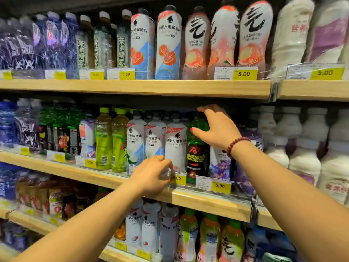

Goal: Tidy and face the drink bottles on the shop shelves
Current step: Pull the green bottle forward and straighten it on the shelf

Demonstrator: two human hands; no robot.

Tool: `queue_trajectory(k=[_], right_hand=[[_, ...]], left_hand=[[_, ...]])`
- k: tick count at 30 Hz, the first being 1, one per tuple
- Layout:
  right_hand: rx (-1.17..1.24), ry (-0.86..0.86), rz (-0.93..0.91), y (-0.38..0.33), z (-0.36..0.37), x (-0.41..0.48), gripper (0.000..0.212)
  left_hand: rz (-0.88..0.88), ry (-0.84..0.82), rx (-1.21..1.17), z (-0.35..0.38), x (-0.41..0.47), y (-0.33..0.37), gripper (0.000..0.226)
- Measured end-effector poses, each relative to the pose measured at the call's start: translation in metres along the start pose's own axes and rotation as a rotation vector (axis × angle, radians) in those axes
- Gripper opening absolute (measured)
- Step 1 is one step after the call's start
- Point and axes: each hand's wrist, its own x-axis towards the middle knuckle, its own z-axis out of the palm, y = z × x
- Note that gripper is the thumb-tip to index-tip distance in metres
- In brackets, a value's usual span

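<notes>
On the middle shelf (211, 201) a green-topped bottle with a black and red label (198, 156) stands among white electrolyte bottles (175, 148). My right hand (217, 129) grips its green shoulder from the right, thumb across the front. My left hand (153, 176) is lower, at the shelf's front edge, its fingers pinched on the clear plastic price strip (170, 174) beside a yellow tag marked 6.00. A purple-labelled bottle (220, 165) stands just right of the green one, partly hidden behind my right wrist.
Yellow-green tea bottles (111, 142) stand left of the white ones, and milky white bottles (302, 148) fill the right end. The top shelf (132, 87) holds white, pink and purple bottles. More bottles crowd the lower shelves (170, 233).
</notes>
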Motion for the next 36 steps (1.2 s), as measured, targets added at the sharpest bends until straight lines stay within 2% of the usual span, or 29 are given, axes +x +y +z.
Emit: queue_trajectory(k=[3,8,14,18,23,30,33,36], right_hand=[[-0.140,-0.070,0.021,0.003,0.008,0.014,0.081],[-0.194,-0.075,0.008,0.001,0.011,0.019,0.089],[-0.079,-0.074,-0.074,-0.005,0.007,-0.003,0.107],[0.145,-0.079,-0.057,-0.006,0.011,-0.008,0.109],[0.260,0.046,-0.039,-0.011,0.028,-0.015,0.098],[0.326,0.238,-0.145,-0.014,0.027,-0.030,0.086],[0.308,0.328,-0.224,-0.021,0.017,-0.033,0.085],[0.301,0.424,-0.330,-0.034,-0.005,-0.023,0.082]], left_hand=[[0.018,0.056,-0.004,0.010,0.005,-0.009,0.020],[0.049,0.043,-0.055,0.017,0.013,-0.022,0.029],[0.091,0.056,-0.059,0.019,0.019,-0.031,0.028],[0.110,0.076,-0.064,0.019,0.017,-0.031,0.029],[0.115,0.092,-0.080,0.020,0.015,-0.030,0.030],[0.098,0.093,-0.199,0.017,0.013,-0.036,0.024],[0.084,0.125,-0.347,0.010,0.013,-0.037,0.029],[0.097,0.187,-0.619,-0.008,0.012,-0.030,0.044]])
